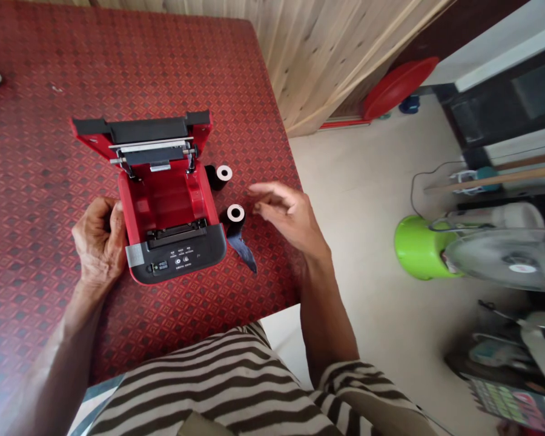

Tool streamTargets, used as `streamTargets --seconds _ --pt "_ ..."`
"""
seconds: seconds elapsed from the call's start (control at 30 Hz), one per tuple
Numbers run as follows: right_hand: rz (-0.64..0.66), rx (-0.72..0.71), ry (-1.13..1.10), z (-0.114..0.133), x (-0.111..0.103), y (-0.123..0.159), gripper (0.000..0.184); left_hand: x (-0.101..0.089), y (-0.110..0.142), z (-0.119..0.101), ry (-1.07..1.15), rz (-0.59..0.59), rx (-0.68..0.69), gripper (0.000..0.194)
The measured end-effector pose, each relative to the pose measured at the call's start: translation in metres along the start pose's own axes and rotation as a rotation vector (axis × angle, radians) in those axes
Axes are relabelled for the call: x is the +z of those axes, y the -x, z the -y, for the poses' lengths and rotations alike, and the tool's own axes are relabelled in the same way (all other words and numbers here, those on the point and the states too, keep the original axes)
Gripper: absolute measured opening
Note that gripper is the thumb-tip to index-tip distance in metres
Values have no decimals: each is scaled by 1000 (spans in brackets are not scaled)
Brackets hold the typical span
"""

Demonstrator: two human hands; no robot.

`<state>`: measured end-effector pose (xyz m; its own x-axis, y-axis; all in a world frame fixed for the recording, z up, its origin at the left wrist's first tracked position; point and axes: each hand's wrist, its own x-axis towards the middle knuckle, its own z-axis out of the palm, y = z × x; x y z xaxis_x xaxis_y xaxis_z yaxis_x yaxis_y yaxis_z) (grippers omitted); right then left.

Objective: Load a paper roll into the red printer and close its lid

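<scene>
The printer (168, 203) is set on the patterned red table (31, 157) with its lid (148, 128) raised and its red inside exposed, and its left side is touched by the left hand (99, 239), whose fingers are curled in, though whether the printer is gripped by them cannot be told. Just to the right of the printer two dark paper rolls are stood, the farther roll (224, 174) and the nearer roll (235, 213), from which a loose strip (243, 252) is trailed; farther right of the printer, the right hand (286, 212) is held near the nearer roll, its thumb and forefinger parted. Well to the printer's right, beyond the table, a green bucket (409, 248) and a fan (485, 260) can be seen.
</scene>
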<state>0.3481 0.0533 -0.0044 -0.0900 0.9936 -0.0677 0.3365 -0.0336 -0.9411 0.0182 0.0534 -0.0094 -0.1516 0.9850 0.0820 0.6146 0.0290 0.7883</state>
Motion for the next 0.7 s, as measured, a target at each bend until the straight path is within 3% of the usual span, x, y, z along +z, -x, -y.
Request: streamTargets --seconds 0.07,0.17,0.33,0.43,0.53,0.63,0.7 --pt "-72 -52 35 -2 3 -16 35 0 0 0 0 -2 -5 32" --pt "-26 -128 71 -6 18 -41 49 1 0 1 -5 -3 -11 32" --pt "31 -179 47 -10 36 -61 32 0 1 1 -6 2 -18 34" --pt "-1 -183 -2 3 26 -53 34 -2 0 0 5 -10 -16 33" --pt "-3 -181 -83 32 6 -33 42 -5 -2 -2 93 -50 -3 33" --pt "57 -165 -129 67 -7 -11 46 -10 0 -10 187 -173 27 33" --pt "117 -153 -164 85 -9 -1 44 -17 8 -21 138 -244 15 42"
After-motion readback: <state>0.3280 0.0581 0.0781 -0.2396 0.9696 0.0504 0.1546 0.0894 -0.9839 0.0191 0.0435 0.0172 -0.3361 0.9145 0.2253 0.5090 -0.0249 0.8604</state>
